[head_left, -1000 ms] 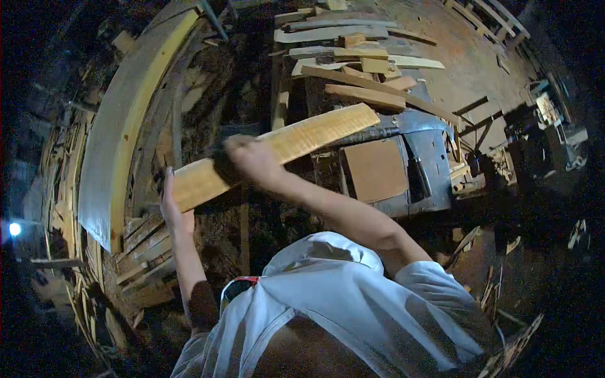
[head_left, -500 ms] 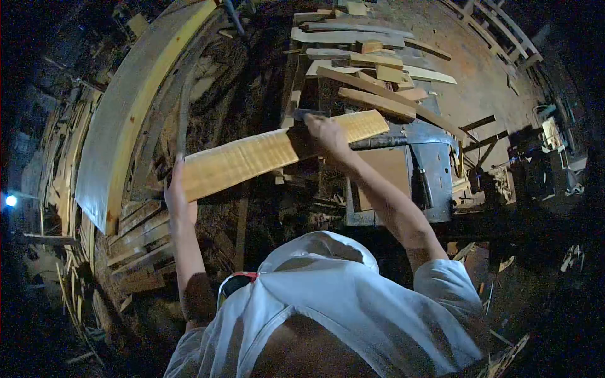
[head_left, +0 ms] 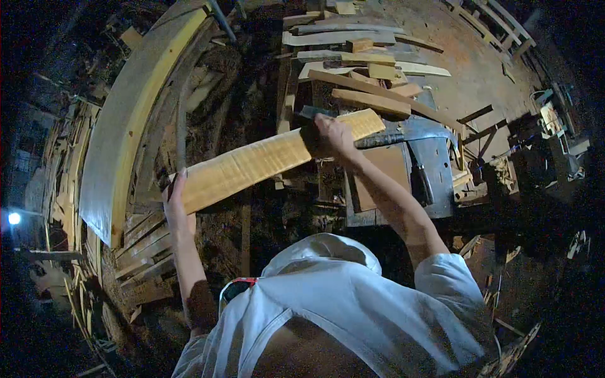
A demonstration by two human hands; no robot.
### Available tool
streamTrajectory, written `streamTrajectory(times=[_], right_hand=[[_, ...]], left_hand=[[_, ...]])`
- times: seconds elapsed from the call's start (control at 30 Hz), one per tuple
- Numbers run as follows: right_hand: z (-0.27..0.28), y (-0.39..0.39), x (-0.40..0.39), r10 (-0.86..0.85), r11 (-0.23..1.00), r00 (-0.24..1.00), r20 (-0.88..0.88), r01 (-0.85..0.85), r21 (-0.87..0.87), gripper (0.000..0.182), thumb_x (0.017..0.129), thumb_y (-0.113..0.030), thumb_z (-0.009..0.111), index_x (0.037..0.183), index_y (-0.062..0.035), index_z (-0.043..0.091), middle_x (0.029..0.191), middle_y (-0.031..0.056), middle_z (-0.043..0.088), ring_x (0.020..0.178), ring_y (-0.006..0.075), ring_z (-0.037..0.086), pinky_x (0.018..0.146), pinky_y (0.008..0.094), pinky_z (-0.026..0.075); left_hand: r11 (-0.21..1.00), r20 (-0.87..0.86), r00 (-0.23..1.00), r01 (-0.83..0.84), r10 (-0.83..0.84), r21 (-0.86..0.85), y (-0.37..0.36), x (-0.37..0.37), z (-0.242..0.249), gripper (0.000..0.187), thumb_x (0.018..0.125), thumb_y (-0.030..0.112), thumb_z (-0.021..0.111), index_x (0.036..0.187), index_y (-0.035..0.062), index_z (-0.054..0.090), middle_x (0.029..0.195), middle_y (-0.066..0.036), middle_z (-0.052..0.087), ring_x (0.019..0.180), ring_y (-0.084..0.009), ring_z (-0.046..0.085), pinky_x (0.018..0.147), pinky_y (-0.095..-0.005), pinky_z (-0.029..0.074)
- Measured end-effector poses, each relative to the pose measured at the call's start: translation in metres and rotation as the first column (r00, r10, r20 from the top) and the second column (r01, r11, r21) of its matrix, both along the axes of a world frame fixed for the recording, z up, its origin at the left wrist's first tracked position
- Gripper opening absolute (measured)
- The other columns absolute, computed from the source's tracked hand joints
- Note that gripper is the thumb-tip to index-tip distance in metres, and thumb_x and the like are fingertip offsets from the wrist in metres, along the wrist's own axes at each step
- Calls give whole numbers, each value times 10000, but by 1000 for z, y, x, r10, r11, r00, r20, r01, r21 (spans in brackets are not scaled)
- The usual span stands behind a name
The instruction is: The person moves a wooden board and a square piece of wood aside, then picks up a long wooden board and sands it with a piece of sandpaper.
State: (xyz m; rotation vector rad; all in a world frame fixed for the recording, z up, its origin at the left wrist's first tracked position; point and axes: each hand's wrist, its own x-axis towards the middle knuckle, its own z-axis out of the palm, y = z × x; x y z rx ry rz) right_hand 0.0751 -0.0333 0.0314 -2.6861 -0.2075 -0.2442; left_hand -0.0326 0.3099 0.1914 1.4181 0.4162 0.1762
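A long pale board [head_left: 252,161] with wavy grain lies slanted in front of me, its right end higher. My left hand [head_left: 177,190] grips its near left end, fingers wrapped over the edge. Near the board's right part, my right hand [head_left: 338,135] is closed around a dark flat tool [head_left: 313,114] that reaches past the far edge. The tool's exact shape is hard to make out, and a dark shadow falls on the board beside it.
To the right, a metal-topped surface [head_left: 442,173] bears a hammer-like tool [head_left: 432,134] and a dark-handled tool [head_left: 423,184]. Beyond it lie several wood pieces [head_left: 372,103]. A large thick slab [head_left: 120,138] stands at the left, with scrap wood [head_left: 146,236] below.
My right hand has moved slightly right along the board with the tool. The board's left end and my left hand sit a little lower in view, and the view has shifted slightly.
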Motion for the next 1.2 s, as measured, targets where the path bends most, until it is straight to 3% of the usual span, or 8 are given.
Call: streamTrajectory(times=[0.2,0.27,0.43,0.47,0.53,0.83,1.0,1.2], right_hand=[[5,32,-44,137,741,921,365,-340,579,368,839,-99,427,1198,-126,501,919,131,645,710,292,632,600,410,511],[-1,0,-27,7,997,996,84,-1,-77,277,874,-134,421,1126,-127,535,828,118,645,640,279,624,524,406,485],[-5,-46,-5,-149,987,989,16,150,-60,209,893,-191,424,1004,-103,577,815,130,636,626,289,618,501,395,471],[-4,-38,-11,-169,838,973,-157,225,497,199,879,-159,426,1020,-99,554,836,136,639,641,308,619,490,379,477],[-20,-4,-23,-90,980,821,564,-29,198,218,875,-145,413,1033,-92,553,825,141,645,658,323,615,532,389,482],[-16,-64,9,-239,949,970,-43,224,-221,223,827,-103,478,1046,-101,522,759,146,614,665,280,615,527,388,473],[-26,-25,-28,49,986,842,538,-128,109,418,800,-60,472,1216,-100,485,849,134,632,715,277,622,598,362,492],[-72,-125,10,-388,921,913,-124,378,-98,264,885,-172,417,1117,-197,541,822,191,641,747,347,642,600,455,516]], left_hand=[[1000,-18,1000,21,-21,2,-1,9,5,387,796,307,656,1100,80,580,1074,-57,600,1000,-174,568,887,-335,427],[1000,-13,1000,25,-25,-5,-12,6,17,411,792,303,651,1123,71,575,1100,-63,590,1013,-190,565,904,-340,418],[999,18,999,29,-29,18,-14,2,19,415,818,289,621,1153,51,563,1112,-68,585,1029,-191,561,913,-336,413],[1000,32,999,26,-26,-14,-17,1,21,376,831,263,619,1131,42,570,1100,-69,590,1029,-182,562,900,-331,422],[1000,21,1000,8,-7,-20,-17,5,19,386,830,257,620,1143,37,567,1118,-73,585,1040,-184,558,903,-332,420],[1000,-15,1000,-9,9,1,-11,-3,17,419,822,223,622,1177,12,554,1156,-84,573,1053,-185,554,902,-335,419],[999,-21,998,51,-51,-1,-9,0,13,376,812,230,633,1111,9,576,1115,-76,584,1010,-183,570,895,-337,425],[990,8,996,88,-89,106,-13,-6,27,361,786,190,665,1080,7,565,1053,-85,599,985,-186,578,848,-337,449]])
